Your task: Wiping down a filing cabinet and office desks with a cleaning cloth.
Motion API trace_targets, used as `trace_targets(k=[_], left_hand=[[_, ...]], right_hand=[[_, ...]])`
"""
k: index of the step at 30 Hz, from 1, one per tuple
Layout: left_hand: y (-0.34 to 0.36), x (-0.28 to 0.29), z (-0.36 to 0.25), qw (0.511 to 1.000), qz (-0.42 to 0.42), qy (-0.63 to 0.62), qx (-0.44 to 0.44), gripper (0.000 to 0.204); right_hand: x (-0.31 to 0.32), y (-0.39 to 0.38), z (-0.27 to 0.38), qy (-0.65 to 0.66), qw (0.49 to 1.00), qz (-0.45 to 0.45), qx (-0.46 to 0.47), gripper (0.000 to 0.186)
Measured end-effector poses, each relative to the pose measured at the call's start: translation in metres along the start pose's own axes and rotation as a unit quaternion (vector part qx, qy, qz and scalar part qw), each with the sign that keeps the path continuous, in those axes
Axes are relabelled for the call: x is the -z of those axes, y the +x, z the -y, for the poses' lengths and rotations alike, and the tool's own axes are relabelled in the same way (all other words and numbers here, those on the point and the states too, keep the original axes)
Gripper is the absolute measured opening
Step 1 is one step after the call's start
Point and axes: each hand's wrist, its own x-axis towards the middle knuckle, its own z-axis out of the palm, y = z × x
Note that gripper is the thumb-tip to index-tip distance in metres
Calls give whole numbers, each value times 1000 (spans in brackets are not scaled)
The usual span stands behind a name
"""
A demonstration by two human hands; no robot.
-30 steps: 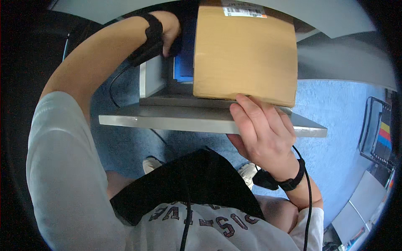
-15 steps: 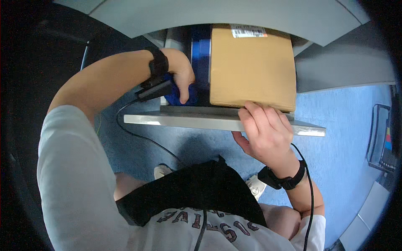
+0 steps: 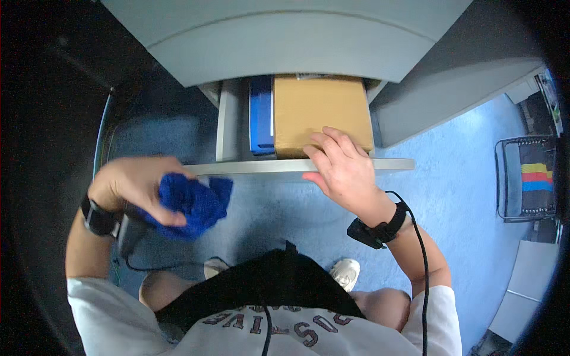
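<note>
My left hand (image 3: 139,187) is closed on a crumpled blue cloth (image 3: 199,204), held outside the drawer past the left end of its front. Both are a little blurred. My right hand (image 3: 347,169) straddles the top edge of the light grey drawer front (image 3: 261,167), thumb outside and fingers reaching over toward the cardboard box. That brown cardboard box (image 3: 320,110) fills the right part of the open drawer. Beside it, on its left, stands a blue flat-sided item (image 3: 261,118). The drawer's far end is hidden under the grey desktop.
The grey desktop (image 3: 291,41) overhangs the drawer. A grey panel (image 3: 451,98) stands to its right. A black-framed chair (image 3: 525,178) with coloured stripes is at the far right. Cables run from both wrist straps. My shoes (image 3: 345,274) are on the blue floor (image 3: 297,207).
My left hand has come out of the drawer with the blue cloth, moving left and toward me. The drawer appears slid in slightly, and my right hand stays at its front. The view has shifted.
</note>
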Motion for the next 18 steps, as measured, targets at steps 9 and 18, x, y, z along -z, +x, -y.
trace_targets(k=[9,18], left_hand=[[9,-42,-10,988,-7,-143,-58,32],[54,-62,11,951,-218,-218,-32,40]], right_hand=[[-14,41,-15,-105,988,-109,-14,40],[-48,36,-15,-88,994,25,-64,8]])
